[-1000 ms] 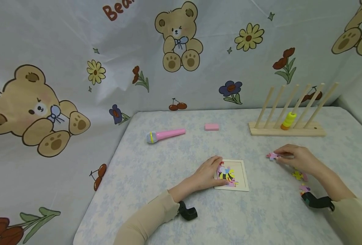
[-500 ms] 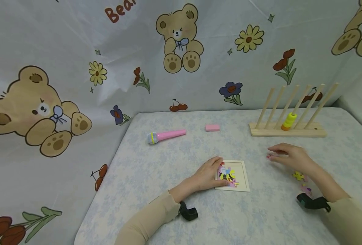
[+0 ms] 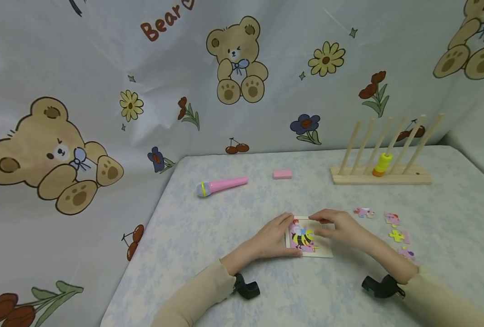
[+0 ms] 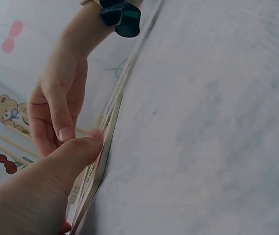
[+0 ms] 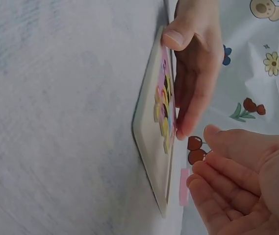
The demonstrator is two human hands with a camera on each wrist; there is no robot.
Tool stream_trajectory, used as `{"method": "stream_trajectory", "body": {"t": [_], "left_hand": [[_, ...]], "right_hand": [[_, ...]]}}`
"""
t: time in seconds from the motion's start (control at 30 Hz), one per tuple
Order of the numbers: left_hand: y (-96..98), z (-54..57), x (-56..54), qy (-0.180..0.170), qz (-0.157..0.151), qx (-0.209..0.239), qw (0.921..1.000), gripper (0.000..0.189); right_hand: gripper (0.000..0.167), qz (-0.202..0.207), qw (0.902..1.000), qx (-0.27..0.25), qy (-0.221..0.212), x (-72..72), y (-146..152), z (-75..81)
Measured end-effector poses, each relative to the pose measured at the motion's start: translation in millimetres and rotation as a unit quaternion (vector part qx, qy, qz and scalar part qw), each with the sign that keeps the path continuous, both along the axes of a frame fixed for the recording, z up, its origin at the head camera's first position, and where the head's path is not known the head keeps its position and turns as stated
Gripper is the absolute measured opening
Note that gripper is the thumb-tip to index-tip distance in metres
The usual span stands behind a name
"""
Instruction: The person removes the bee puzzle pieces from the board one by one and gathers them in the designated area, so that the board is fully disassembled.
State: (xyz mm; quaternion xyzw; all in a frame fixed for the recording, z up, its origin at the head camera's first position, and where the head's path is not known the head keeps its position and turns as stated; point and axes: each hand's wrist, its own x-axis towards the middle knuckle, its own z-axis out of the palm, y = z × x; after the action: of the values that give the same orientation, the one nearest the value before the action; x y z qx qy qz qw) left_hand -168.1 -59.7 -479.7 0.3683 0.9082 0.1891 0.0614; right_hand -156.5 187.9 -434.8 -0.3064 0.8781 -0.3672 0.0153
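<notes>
On the pale blue-white table [image 3: 221, 218], your left hand [image 3: 272, 237] gripped the left side of the square cream wooden puzzle board [image 3: 323, 248]. Your right hand [image 3: 341, 229], relaxed and holding nothing, was over its far right part.

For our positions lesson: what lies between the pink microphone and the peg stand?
A pink block lies between the microphone and the peg stand in the head view.
</notes>
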Motion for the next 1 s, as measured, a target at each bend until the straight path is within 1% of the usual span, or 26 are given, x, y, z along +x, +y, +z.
{"method": "stream_trajectory", "body": {"t": [0.13,0.23,0.37,0.5,0.7,0.87,1.0], "left_hand": [[-4.2,-2.3,2.9,-0.001,0.002,0.005,1.0000,0.100],[-5.3,-3.0,3.2,0.001,-0.002,0.006,1.0000,0.100],[-4.3,-3.0,2.0,0.000,-0.010,0.003,0.9999,0.101],[-3.3,-2.7,1.3,-0.002,-0.008,0.002,1.0000,0.101],[-4.6,-2.6,4.5,-0.014,0.000,0.007,0.9999,0.102],[-4.5,-1.5,6.1,-0.009,-0.001,0.011,0.9999,0.102],[-4.1,-0.1,5.3,-0.005,-0.002,0.010,0.9999,0.103]], "right_hand": [[0.034,-0.003,0.9998,0.002,-0.020,1.6,-9,-8.1],[0.034,-0.004,0.9997,0.012,-0.022,2.9,-13,-12.5],[0.034,-0.002,0.9996,0.027,-0.002,3.9,-15,-16.1],[0.034,0.003,0.9994,0.031,0.016,3.1,-16,-18.3],[0.033,0.012,0.9994,0.029,0.013,3.0,-18,-20.4],[0.033,0.007,0.9998,0.014,0.008,4.3,-18,-21.4],[0.034,0.005,0.9999,0.007,0.015,5.1,-19,-22.2]]}}
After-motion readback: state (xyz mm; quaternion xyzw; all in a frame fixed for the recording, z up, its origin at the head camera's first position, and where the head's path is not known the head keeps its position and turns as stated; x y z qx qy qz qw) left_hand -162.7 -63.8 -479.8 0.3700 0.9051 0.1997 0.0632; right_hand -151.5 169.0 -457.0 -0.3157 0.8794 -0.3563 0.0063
